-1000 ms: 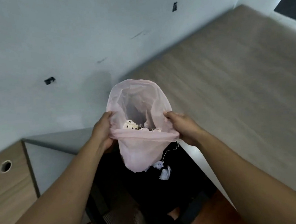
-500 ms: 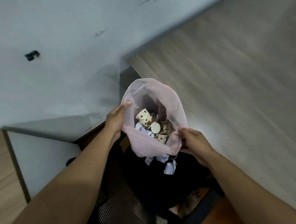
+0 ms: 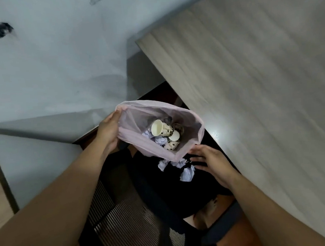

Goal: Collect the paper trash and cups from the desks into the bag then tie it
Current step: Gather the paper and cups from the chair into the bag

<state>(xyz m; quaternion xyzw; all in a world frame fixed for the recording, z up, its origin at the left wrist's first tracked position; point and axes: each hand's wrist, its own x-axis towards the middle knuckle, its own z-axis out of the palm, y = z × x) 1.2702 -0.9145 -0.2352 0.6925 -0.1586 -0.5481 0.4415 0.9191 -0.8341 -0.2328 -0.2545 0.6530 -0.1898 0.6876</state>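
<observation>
You are gripping the bag's (image 3: 195, 125) rim with your left hand (image 3: 109, 132), the bag lying at its 3 o'clock. Your right hand (image 3: 211, 162), fingers spread, is hovering at the bag's 5 o'clock, holding nothing. Cups (image 3: 161, 130) and paper (image 3: 160, 141) are lying inside. More wads (image 3: 187, 174) are showing below, against a black chair (image 3: 164, 194). A wooden desk (image 3: 252, 74) is filling 2 o'clock, with a grey wall (image 3: 43, 65) at 11.

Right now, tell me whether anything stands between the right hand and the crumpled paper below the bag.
Nothing visible does. The right hand is open beside the crumpled paper, with only dark surface between them. The bag, gripped at its rim by the left hand, hangs above the paper, not in the way.
</observation>
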